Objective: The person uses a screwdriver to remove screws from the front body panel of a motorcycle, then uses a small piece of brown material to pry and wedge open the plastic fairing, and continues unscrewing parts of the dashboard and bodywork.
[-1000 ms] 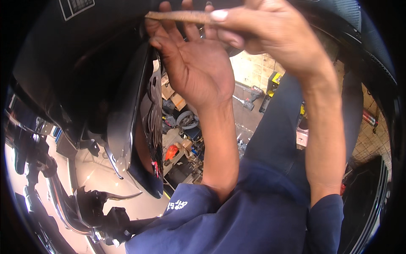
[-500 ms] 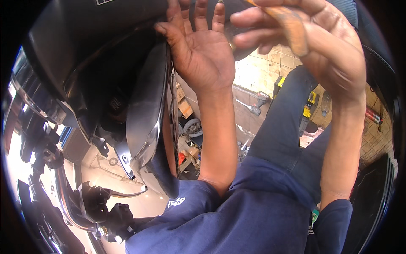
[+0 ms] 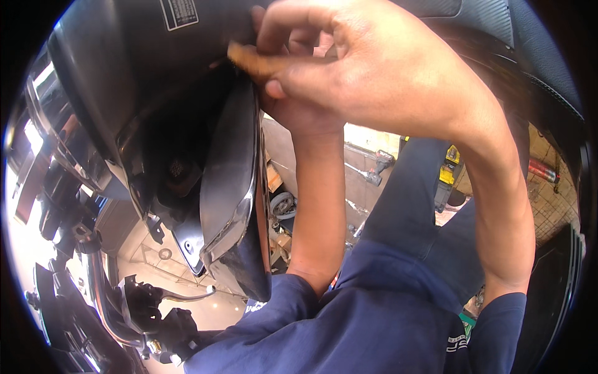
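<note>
Clock positions are taken from the view centre. The right hand (image 3: 358, 71), at 1 o'clock, pinches a brown strip (image 3: 258, 63) between thumb and fingers. The strip, blurred, is at 11 o'clock, near the black housing (image 3: 143, 81). The right hand obstructs the left hand (image 3: 304, 117); its grip state cannot be determined. Dark panel (image 3: 230, 174): 9 o'clock. Lever (image 3: 190, 296): between 7 and 8. Red cylinder (image 3: 543, 169): 3 o'clock.

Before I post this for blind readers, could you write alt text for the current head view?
A person's right hand pinches a blurred orange-brown stick in front of a black panel, mostly hiding the left hand. A chrome handlebar shows at lower left, and a power tool lies left of the person's dark trousers.
</note>
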`<state>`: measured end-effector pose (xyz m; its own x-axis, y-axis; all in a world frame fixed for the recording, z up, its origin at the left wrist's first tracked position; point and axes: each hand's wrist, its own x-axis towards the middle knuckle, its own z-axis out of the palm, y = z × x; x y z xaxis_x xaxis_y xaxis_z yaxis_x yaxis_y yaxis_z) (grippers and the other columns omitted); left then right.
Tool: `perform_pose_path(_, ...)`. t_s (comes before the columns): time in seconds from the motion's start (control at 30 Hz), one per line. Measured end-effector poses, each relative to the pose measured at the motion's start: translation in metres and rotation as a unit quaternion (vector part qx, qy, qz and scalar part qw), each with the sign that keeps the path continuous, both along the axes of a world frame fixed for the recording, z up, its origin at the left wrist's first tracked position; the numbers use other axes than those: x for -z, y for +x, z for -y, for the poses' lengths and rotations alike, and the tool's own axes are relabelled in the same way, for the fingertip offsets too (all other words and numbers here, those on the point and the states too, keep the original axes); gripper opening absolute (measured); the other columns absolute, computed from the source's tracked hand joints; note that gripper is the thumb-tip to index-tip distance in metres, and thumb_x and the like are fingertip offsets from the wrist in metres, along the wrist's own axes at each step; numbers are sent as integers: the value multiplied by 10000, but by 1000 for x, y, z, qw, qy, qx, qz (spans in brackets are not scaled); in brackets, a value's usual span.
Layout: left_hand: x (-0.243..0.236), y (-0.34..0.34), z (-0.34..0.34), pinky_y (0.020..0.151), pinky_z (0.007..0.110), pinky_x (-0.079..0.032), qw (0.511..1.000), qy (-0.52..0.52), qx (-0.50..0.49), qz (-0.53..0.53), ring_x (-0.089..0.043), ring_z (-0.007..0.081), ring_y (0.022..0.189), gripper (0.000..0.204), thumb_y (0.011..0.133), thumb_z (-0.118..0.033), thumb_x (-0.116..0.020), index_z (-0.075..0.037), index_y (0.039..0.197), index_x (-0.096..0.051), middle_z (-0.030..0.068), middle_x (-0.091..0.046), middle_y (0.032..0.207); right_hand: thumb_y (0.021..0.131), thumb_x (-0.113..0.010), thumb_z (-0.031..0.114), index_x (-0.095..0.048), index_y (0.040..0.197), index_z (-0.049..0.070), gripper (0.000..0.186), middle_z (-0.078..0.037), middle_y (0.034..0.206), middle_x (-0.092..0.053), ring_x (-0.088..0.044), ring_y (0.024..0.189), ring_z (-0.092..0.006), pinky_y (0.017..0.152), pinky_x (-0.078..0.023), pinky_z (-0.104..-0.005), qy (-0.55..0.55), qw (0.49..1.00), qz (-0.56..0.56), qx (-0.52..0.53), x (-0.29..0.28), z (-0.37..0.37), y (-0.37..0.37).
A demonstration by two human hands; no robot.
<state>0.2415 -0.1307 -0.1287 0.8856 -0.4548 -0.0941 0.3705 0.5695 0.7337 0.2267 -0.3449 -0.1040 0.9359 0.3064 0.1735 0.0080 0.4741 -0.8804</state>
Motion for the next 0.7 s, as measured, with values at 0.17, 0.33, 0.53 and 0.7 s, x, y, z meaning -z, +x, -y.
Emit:
perform_pose_path(0.17,2,-1,3,1184,457,-263,996,-24,-4,-85,-419,228,1371,416,925,-371,-633,-148,1275,-597,15,-551,1387,874,-555,83,-680,900,-98,222,-282,893,-686,-688,907,-401,763,-556,-428,-42,993,59,-95,-9,15,23)
perform_pose_path(0.33,-2,3,1,1196,445,-240,987,-39,-23,-151,-421,195,1374,350,891,-328,-653,-159,1196,-661,-2,-599,1346,807,-598,65,-682,773,-64,157,-218,710,-646,-678,737,-392,676,-555,-420,-140,976,152,-69,-8,7,47)
perform_pose_path(0.53,-1,3,11,1202,515,-212,968,21,-80,-235,-396,218,1394,406,862,-437,-658,-257,1226,-667,23,-578,1381,771,-632,65,-683,767,-42,119,-210,723,-658,-684,711,-385,629,-557,-424,-133,965,225,4,4,30,37)
perform_pose_path(0.7,8,-9,-5,1149,670,-161,996,26,26,-76,-239,333,1443,702,768,-653,-657,-354,1392,-539,72,-357,1531,751,-765,19,-712,947,-21,206,-177,874,-697,-710,822,-316,679,-548,-390,-174,960,73,205,7,-59,-17)
